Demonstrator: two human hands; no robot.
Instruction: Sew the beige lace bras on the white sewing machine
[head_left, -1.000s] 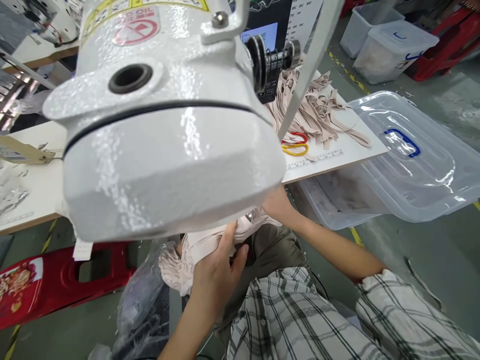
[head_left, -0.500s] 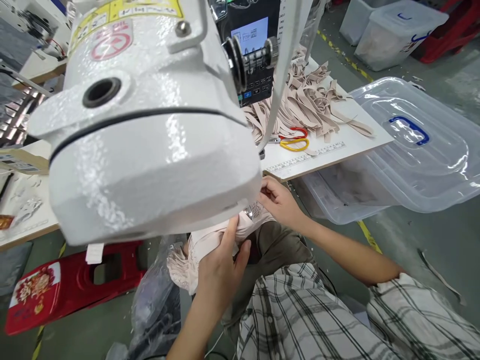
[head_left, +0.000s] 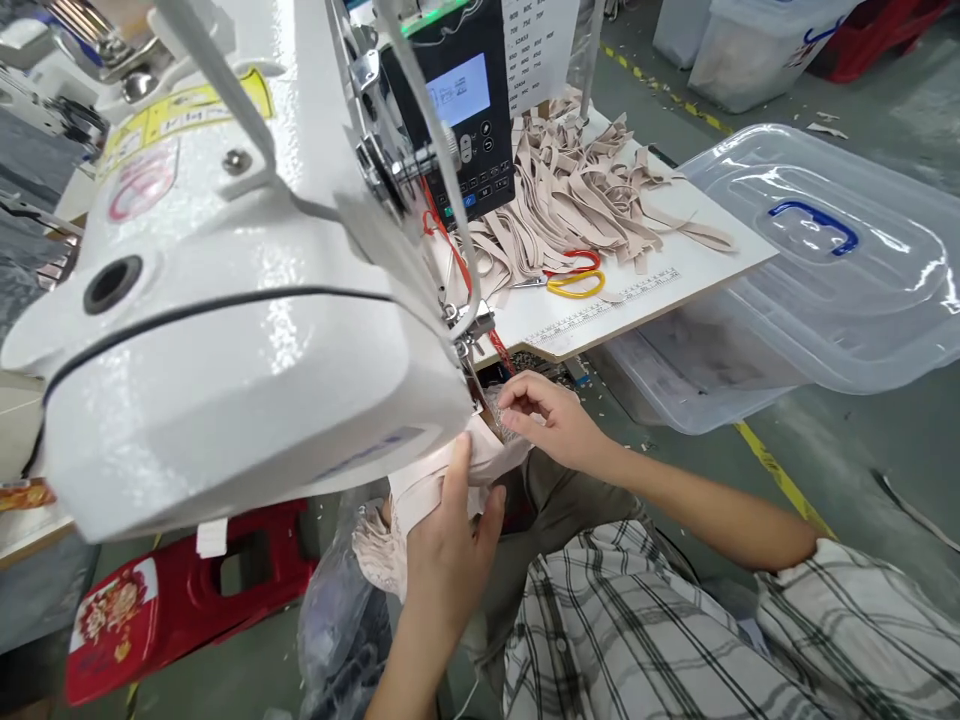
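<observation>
Pale pink lace-edged fabric (head_left: 420, 490) lies under the head of a white sewing machine (head_left: 247, 400), its gathered edge hanging to the left. My left hand (head_left: 454, 540) rests on this fabric, index finger stretched toward the needle area and thumb apart. Close to the machine's metal presser parts (head_left: 472, 345), my right hand (head_left: 551, 420) has its fingers curled in a pinch at the lace edge. The machine head hides part of the fabric, and the right fingertips partly cover what they pinch.
Beige fabric strips (head_left: 577, 190) are heaped on the white table (head_left: 637, 300), beside red-and-yellow scissors (head_left: 574, 275). A control screen (head_left: 457, 90) stands behind the machine. Right of the table is a lidded clear plastic bin (head_left: 847, 300); a red stool (head_left: 187, 590) stands at lower left.
The view has shifted, so the machine head sits further left and the presser area now shows. My right fingers have parted slightly from one another; my left hand stays on the fabric.
</observation>
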